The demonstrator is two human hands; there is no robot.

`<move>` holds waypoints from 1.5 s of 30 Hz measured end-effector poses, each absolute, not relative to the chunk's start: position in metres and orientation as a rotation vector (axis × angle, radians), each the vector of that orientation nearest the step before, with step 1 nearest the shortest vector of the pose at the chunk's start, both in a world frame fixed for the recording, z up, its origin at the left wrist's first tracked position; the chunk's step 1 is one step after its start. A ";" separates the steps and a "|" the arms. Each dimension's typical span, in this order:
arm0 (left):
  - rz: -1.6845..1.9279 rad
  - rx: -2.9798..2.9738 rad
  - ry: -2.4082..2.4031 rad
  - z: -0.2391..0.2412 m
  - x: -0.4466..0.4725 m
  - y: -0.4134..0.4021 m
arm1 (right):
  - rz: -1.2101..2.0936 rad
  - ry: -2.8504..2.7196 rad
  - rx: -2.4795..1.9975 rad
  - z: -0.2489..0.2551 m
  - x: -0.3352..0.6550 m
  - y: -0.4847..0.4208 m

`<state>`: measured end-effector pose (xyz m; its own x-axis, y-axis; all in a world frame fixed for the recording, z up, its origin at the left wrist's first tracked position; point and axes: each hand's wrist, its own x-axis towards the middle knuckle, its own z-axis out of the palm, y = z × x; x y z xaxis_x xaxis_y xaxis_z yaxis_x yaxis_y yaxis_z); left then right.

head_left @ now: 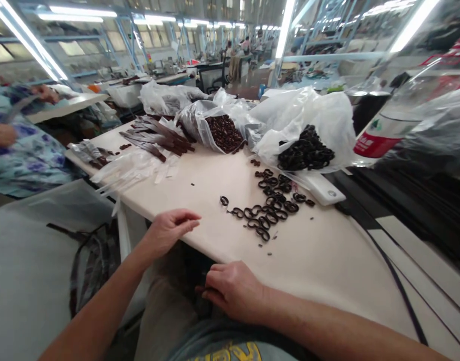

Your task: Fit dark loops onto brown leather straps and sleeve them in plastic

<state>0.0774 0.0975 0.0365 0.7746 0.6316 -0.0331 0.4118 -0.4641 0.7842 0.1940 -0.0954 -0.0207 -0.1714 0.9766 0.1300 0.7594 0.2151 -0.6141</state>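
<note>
My left hand (172, 231) is over the table's near edge, thumb and fingertips brought together in a pinch. Whatever may be between those tips is too small to make out. My right hand (233, 290) is closed at the table edge, above my lap. Its fingers curl under, and what they hold is hidden. Beyond both hands, black loops (272, 216) lie loosely grouped on the pale table (199, 185). One single loop (224, 201) sits apart, nearer my left hand.
Plastic bags hold black loops (307, 150) and small brown pieces (225, 133). Brown strips (158, 136) lie at the back left. A white device (322, 188) and a red-labelled bottle (388, 128) stand right. A lined bin (22, 250) is at my left; another person's sleeve-side hand (45, 94) is beyond.
</note>
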 end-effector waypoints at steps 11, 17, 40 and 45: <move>0.006 2.854 0.511 0.004 0.204 0.125 | 0.624 -2.105 -1.653 -0.018 0.196 -0.093; 0.147 2.896 0.574 -0.001 0.244 0.134 | 0.681 -2.073 -1.677 -0.016 0.196 -0.090; 0.262 2.884 0.578 -0.017 0.325 0.118 | 0.659 -2.053 -1.670 -0.025 0.193 -0.089; 0.274 2.868 0.531 -0.011 0.304 0.117 | 0.656 -2.063 -1.674 -0.023 0.193 -0.089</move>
